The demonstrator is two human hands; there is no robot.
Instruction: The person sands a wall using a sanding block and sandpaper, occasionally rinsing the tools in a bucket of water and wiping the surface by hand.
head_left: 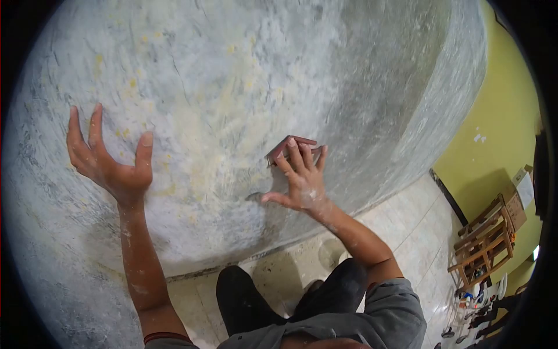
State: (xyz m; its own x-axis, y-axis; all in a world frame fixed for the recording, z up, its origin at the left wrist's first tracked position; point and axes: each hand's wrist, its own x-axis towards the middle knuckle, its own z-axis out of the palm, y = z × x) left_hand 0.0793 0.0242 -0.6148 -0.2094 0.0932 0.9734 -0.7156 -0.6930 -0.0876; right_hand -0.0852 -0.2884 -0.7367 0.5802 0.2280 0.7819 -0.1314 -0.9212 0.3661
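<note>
A grey plastered wall (232, 75) with yellowish patches fills most of the view. Against it, my right hand (302, 183) presses a folded piece of reddish-brown sandpaper (281, 149) under its fingertips, the thumb stuck out to the side. White dust coats the back of that hand and wrist. To the left, my left hand (110, 163) is open at the wall, fingers spread and curved, with nothing in it. Whether its fingertips touch the plaster is hard to tell.
Below the wall runs a pale tiled floor (401, 224), where my bent knees (337, 291) are close to the wall's foot. At the right, a wooden stand (485, 247) leans near a yellow-green wall (503, 128). Several small items lie on the floor beside the stand.
</note>
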